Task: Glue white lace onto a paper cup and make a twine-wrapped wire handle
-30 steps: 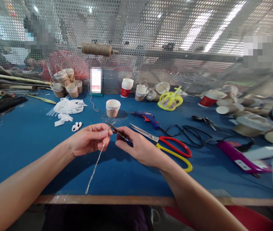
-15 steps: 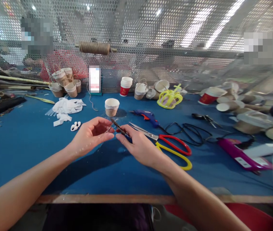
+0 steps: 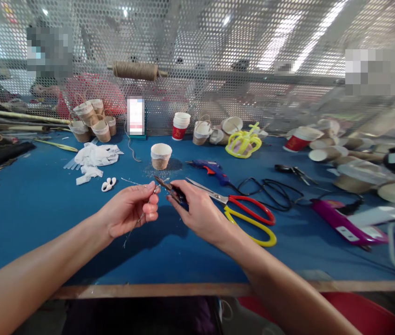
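Between the thumb and fingers of my left hand (image 3: 129, 208) is a thin silvery wire (image 3: 133, 182); one end sticks out to the left, another strand hangs below the palm. My right hand (image 3: 199, 207) is closed around dark-handled pliers (image 3: 170, 188). The jaws of the pliers reach the wire at my left fingertips; whether they bite on it I cannot tell. Just beyond my hands stands a small brown cup with a white rim (image 3: 161, 158), upright. Large scissors (image 3: 214, 191) with red and yellow handles lie right beside my right hand.
A blue glue gun (image 3: 211, 170) and its black cable lie behind the scissors. White cloth scraps (image 3: 98, 154) are at left, near stacked brown cups (image 3: 100, 131). A red paper cup stack (image 3: 181, 126) and yellow woven basket (image 3: 242, 144) stand at the back. A purple tool (image 3: 345, 223) lies right.
My left fingers have curled closer around the wire, and its loose ends show more plainly. The pliers have turned slightly and their jaws have moved a little left and down.
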Motion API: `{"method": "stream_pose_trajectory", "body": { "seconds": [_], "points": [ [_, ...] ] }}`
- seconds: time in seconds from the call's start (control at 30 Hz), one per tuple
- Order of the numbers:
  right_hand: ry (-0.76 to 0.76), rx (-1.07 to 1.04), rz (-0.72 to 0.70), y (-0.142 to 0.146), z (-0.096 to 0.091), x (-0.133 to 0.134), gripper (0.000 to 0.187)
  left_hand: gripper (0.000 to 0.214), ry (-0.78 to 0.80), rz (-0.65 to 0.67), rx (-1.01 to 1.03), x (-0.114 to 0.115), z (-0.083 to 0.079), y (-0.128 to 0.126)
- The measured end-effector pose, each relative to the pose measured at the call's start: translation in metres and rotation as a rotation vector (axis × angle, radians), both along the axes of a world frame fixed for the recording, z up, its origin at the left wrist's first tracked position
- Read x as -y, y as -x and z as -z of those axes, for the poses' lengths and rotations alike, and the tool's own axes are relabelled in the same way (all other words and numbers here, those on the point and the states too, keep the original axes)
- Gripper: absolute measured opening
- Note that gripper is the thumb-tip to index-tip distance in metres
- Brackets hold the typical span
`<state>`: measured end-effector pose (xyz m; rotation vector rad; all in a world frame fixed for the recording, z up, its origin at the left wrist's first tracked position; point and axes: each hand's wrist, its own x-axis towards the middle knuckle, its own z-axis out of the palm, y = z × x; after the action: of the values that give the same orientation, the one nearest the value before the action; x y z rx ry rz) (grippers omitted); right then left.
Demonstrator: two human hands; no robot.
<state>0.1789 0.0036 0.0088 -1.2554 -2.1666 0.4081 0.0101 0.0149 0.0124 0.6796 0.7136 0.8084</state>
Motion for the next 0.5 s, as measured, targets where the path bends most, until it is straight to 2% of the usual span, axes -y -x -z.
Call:
{"method": "stream_pose_trajectory", "body": {
  "seconds": [0.07,0.1,0.17,0.23,0.27,0.33,0.4,0.47,0.5],
  "points": [
    [0.043,-0.03,0.022,0.0,-0.002,-0.001,0.013,0.025,-0.161,0.029,-0.203,-0.001,-0.001,0.005],
    [0.084,-0.056,0.037,0.0,-0.003,-0.001,0.014,0.028,-0.317,0.016,-0.365,-0.001,-0.002,0.008],
    [0.172,-0.105,0.067,-0.001,-0.006,-0.001,0.017,0.028,-0.752,-0.11,-0.725,-0.003,-0.003,0.015],
    [0.235,-0.126,0.076,-0.001,-0.008,-0.001,0.019,0.018,-1.229,-0.316,-0.994,-0.005,-0.004,0.021],
    [0.253,-0.129,0.074,-0.002,-0.009,0.0,0.02,0.013,-1.431,-0.398,-1.06,-0.006,-0.004,0.023],
    [0.272,-0.134,0.06,-0.002,-0.009,0.001,0.021,0.012,-1.724,-0.454,-1.074,-0.009,-0.001,0.024],
    [0.288,-0.141,0.036,-0.002,-0.009,0.002,0.021,0.017,-1.863,-0.452,-1.017,-0.009,0.002,0.022],
    [0.3,-0.145,0.017,-0.001,-0.009,0.004,0.021,0.015,-1.835,-0.485,-0.956,-0.008,0.004,0.018],
    [0.3,-0.144,0.013,0.0,-0.009,0.005,0.02,0.012,-1.763,-0.508,-0.925,-0.006,0.004,0.016]
  ]
}}
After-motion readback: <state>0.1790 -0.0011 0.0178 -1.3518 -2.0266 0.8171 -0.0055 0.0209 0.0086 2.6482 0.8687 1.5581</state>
